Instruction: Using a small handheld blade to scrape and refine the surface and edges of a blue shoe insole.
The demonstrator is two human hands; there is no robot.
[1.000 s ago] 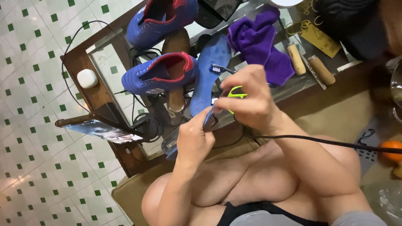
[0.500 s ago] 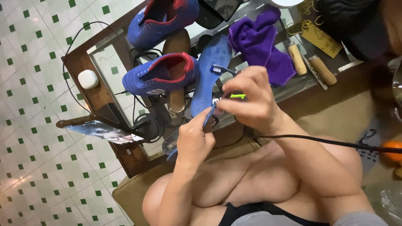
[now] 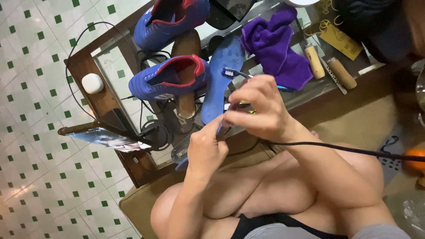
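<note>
Left hand [image 3: 206, 150] pinched on a small dark tool [image 3: 224, 126], right hand [image 3: 261, 108] closed round a toothbrush [image 3: 234, 74], bristles up over a blue insole [image 3: 223, 82]. Glass-topped wooden surface [image 3: 84, 66] carries two blue-and-red football boots [image 3: 170, 79], purple cloth [image 3: 276, 51], two wood-handled tools [image 3: 341, 73], white pod [image 3: 92, 82], cables. Green-and-white tiled floor [image 3: 35, 177]; orange [image 3: 415, 159] at right edge.

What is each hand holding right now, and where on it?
The left hand pinches a blue insole by its lower edge. The right hand grips a toothbrush by its handle, bristles up.
</note>
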